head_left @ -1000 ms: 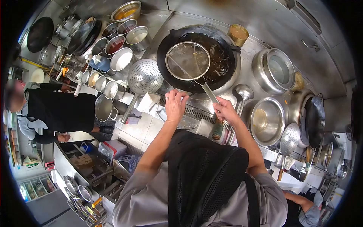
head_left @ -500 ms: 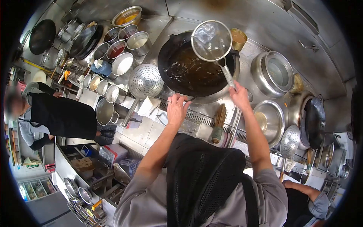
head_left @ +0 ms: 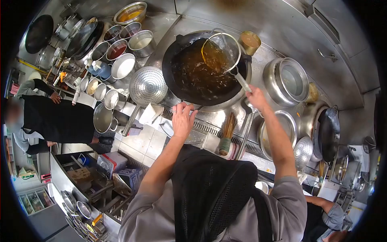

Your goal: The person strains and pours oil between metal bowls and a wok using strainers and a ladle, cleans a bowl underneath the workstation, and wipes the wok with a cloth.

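My right hand (head_left: 256,98) grips the handle of a wire-mesh strainer (head_left: 230,45). The strainer's hoop is tilted over the far right of a black wok (head_left: 171,82), its left part dipping into brown liquid (head_left: 197,74). At the wok's near edge is my left hand (head_left: 183,120), fingers curled downward. A thin dark piece shows beside those fingertips; what they hold is hidden. Left of the wok lies a perforated ladle (head_left: 148,86). A bundled bamboo brush (head_left: 228,133) stands between my forearms.
A tin can (head_left: 250,42) stands behind the wok. Nested metal pots (head_left: 287,82) and a steel basin (head_left: 278,135) are on the right. Seasoning containers (head_left: 123,66) crowd the left. One person in a black apron (head_left: 58,121) stands left; another person's arm (head_left: 320,202) shows at lower right.
The strainer has gone down from above the wok into the liquid, tilting as it went. My left hand stays at the wok's near edge. The whole view has shifted slightly.
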`<state>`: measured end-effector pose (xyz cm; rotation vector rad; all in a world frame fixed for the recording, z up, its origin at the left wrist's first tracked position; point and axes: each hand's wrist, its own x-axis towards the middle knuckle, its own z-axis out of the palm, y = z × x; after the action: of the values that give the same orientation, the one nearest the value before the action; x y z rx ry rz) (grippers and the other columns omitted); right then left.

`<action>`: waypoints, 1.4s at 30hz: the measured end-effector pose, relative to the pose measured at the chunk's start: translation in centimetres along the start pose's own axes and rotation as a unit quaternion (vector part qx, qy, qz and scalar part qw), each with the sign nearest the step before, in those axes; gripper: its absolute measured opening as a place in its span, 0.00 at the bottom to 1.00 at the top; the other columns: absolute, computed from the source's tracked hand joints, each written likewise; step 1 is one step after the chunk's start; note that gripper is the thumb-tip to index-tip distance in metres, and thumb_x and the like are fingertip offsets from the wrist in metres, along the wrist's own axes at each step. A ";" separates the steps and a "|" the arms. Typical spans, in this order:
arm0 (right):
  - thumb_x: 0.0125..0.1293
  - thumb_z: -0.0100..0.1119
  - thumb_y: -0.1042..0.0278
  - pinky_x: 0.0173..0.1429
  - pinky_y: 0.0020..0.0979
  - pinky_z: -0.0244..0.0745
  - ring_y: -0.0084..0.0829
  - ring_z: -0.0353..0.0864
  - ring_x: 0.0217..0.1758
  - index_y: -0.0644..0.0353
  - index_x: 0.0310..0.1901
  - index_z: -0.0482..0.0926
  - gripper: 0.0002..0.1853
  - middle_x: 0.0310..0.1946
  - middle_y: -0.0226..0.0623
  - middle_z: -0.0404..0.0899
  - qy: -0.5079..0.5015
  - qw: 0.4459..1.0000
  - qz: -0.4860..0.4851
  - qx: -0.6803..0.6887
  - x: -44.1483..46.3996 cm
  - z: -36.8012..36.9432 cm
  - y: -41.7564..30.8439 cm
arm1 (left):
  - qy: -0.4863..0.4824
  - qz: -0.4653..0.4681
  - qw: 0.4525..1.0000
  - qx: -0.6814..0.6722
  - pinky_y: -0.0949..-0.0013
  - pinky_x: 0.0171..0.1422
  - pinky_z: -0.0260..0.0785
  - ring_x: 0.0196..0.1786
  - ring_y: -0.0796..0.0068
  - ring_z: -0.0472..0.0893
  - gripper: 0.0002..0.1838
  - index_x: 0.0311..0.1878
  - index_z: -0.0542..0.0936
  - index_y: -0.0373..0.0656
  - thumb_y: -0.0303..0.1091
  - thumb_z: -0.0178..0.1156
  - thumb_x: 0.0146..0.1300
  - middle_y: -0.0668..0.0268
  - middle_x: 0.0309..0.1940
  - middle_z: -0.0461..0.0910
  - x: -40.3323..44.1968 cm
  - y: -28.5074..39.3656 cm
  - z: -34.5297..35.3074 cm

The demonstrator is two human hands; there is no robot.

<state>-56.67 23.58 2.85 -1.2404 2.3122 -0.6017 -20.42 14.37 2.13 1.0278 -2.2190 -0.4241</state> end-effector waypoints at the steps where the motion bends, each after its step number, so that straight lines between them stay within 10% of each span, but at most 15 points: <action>1: 0.66 0.58 0.68 0.56 0.46 0.76 0.56 0.83 0.50 0.65 0.65 0.73 0.26 0.42 0.58 0.84 -0.017 1.000 0.000 0.024 0.1 0.6 -0.8 | 0.002 0.002 1.000 -0.001 0.55 0.52 0.68 0.48 0.55 0.73 0.13 0.43 0.81 0.47 0.35 0.72 0.57 0.61 0.42 0.73 0.0 0.0 0.1; 7: 0.70 0.56 0.70 0.14 0.27 0.60 0.18 0.66 0.13 0.63 0.61 0.77 0.19 0.20 0.28 0.72 -0.113 0.955 0.038 0.272 -1.3 4.2 -4.8 | 0.017 0.007 1.000 -0.008 0.55 0.52 0.67 0.45 0.56 0.72 0.12 0.41 0.81 0.46 0.32 0.73 0.55 0.61 0.40 0.73 0.2 0.2 0.1; 17: 0.74 0.55 0.69 0.16 0.24 0.57 0.17 0.62 0.14 0.58 0.50 0.76 0.07 0.20 0.26 0.69 -0.209 0.833 0.083 0.505 -3.6 7.3 -7.8 | 0.004 0.009 1.000 0.021 0.55 0.53 0.68 0.48 0.56 0.73 0.13 0.44 0.81 0.46 0.34 0.71 0.57 0.61 0.43 0.73 -0.1 0.5 0.2; 31: 0.73 0.57 0.66 0.16 0.24 0.58 0.15 0.62 0.14 0.56 0.59 0.75 0.15 0.21 0.25 0.70 -0.120 0.856 0.059 0.499 -3.9 5.4 -7.6 | 0.022 0.026 0.999 0.034 0.52 0.53 0.65 0.49 0.52 0.71 0.12 0.43 0.79 0.47 0.33 0.72 0.57 0.59 0.43 0.71 0.0 1.1 0.2; 37: 0.70 0.59 0.63 0.33 0.44 0.77 0.46 0.83 0.26 0.55 0.68 0.72 0.26 0.27 0.48 0.83 0.115 0.986 -0.016 0.117 -1.6 2.7 -1.3 | 0.023 0.017 0.999 0.035 0.52 0.52 0.66 0.49 0.52 0.71 0.13 0.43 0.79 0.48 0.32 0.72 0.57 0.59 0.43 0.71 -0.1 0.9 0.4; 42: 0.69 0.56 0.65 0.49 0.55 0.76 0.61 0.83 0.43 0.54 0.65 0.76 0.23 0.37 0.62 0.82 0.137 0.987 -0.008 -0.082 -2.0 -4.2 -1.2 | 0.025 0.018 0.999 0.029 0.51 0.52 0.66 0.49 0.51 0.71 0.13 0.43 0.79 0.48 0.32 0.72 0.57 0.59 0.42 0.71 -0.1 0.7 0.5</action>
<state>-57.30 25.38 7.29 -1.3222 2.6267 -0.6323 -21.07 14.90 2.12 1.0156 -2.2133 -0.3151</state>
